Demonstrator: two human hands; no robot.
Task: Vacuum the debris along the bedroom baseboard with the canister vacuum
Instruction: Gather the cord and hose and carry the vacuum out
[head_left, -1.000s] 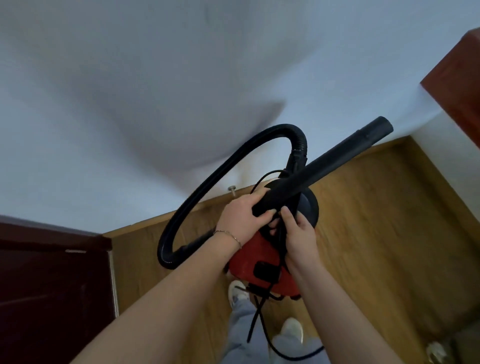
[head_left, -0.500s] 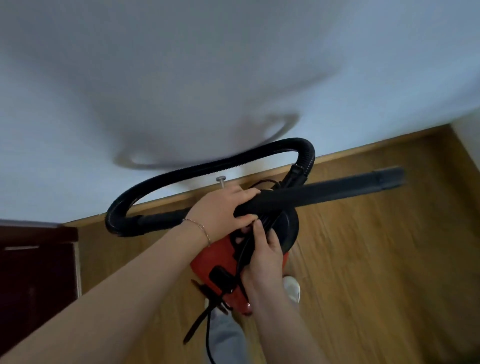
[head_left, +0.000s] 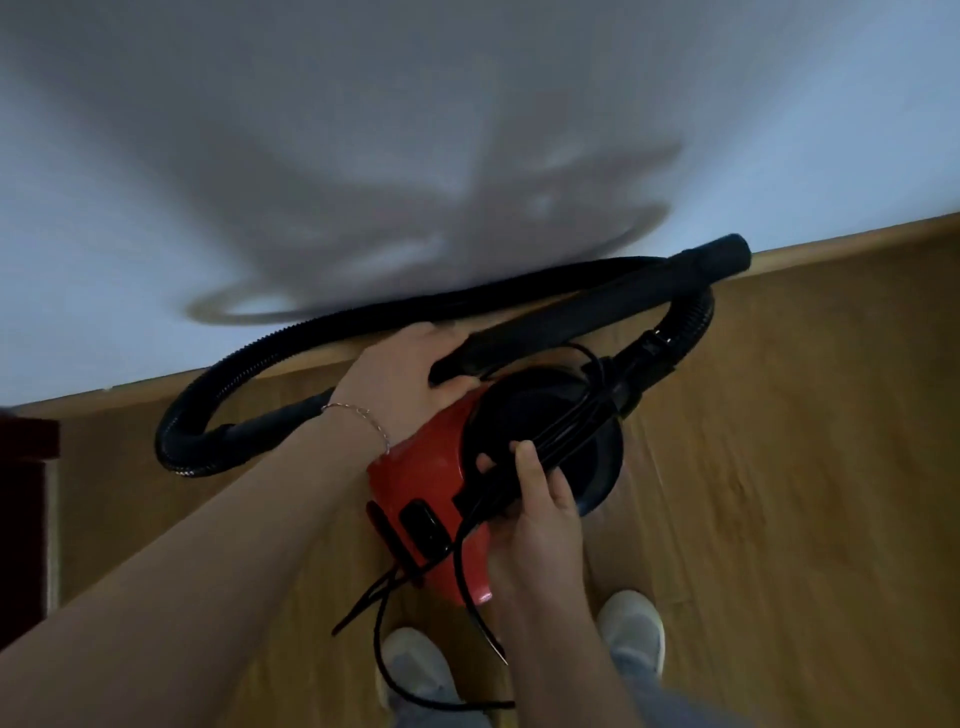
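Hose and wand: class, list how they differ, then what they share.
The hose bends in a loop; the wand runs straight. The hose is ribbed; the wand is smooth. The left hand grips the wand, not the hose. Both are black.

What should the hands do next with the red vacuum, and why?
Probably the right hand should pull the black cord loose from the red vacuum. The cord is wound over the vacuum's black end, so it likely can't be plugged in yet. The left hand grips the wand, so the right is the free one.
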